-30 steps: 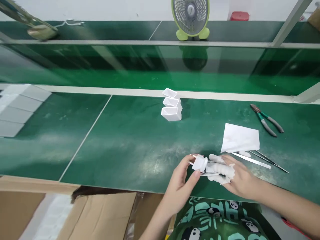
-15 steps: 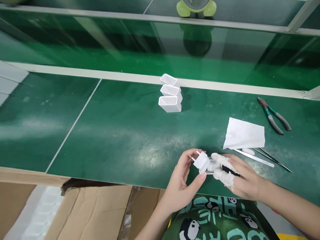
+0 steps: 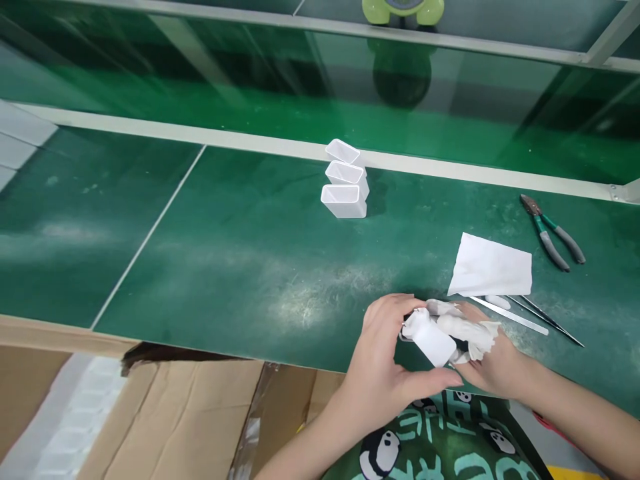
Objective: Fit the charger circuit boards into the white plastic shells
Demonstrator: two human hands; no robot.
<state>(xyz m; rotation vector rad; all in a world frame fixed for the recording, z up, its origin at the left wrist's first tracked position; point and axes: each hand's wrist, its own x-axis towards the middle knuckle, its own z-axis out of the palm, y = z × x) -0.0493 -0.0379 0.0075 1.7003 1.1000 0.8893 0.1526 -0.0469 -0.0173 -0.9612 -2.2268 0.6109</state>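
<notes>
At the near edge of the green bench (image 3: 260, 267), left hand (image 3: 387, 360) and right hand (image 3: 483, 353) both grip a small white plastic housing (image 3: 431, 339) — boxy, plain — open mat stretching left.

The left hand (image 3: 387, 357) has closed further over the white part (image 3: 431, 338), thumb now under its near edge, where before it pinched the part's left end. The part has turned, its long flat face now showing. The right hand (image 3: 483, 347) has shifted slightly nearer.
</notes>
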